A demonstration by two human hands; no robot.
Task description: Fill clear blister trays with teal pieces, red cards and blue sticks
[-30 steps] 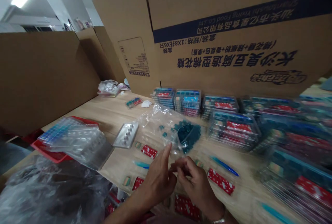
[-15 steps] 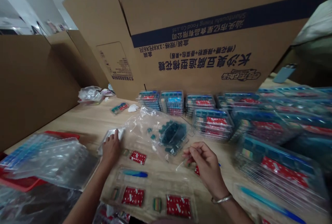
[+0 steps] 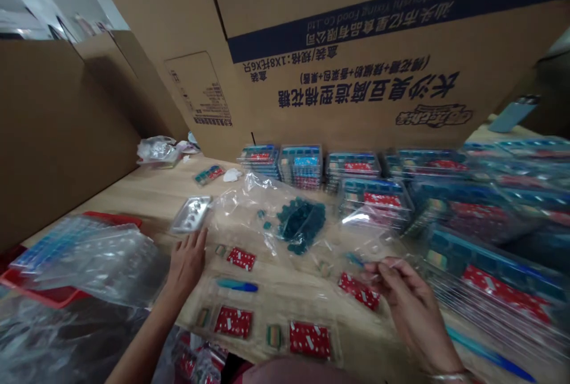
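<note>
My left hand [image 3: 189,259] rests low over the table with fingers stretched out and holds nothing. Just beyond its fingertips lies a small silvery tray [image 3: 192,214] with round hollows. My right hand [image 3: 407,298] is closed in a pinch on the edge of a clear plastic tray [image 3: 374,243], whose outline is blurred. Beside those fingers is a red spotted packet [image 3: 358,290]. Between the hands lies a clear bag [image 3: 243,203] with dark teal pieces [image 3: 301,222] at its mouth. Nearer me, clear trays hold a blue pick [image 3: 237,285], red packets [image 3: 309,339] and striped pieces [image 3: 274,335].
Stacks of filled clear trays [image 3: 376,200] line the back and right side. A red basket [image 3: 66,296] with plastic sheets stands at left. Large cardboard boxes [image 3: 329,93] wall off the back. A crumpled bag [image 3: 157,149] lies at the far left.
My right hand has moved right and toward me, and the clear tray now shows beside it. My left hand has drawn back off the silvery tray, its fingers now extended. The view has shifted slightly.
</note>
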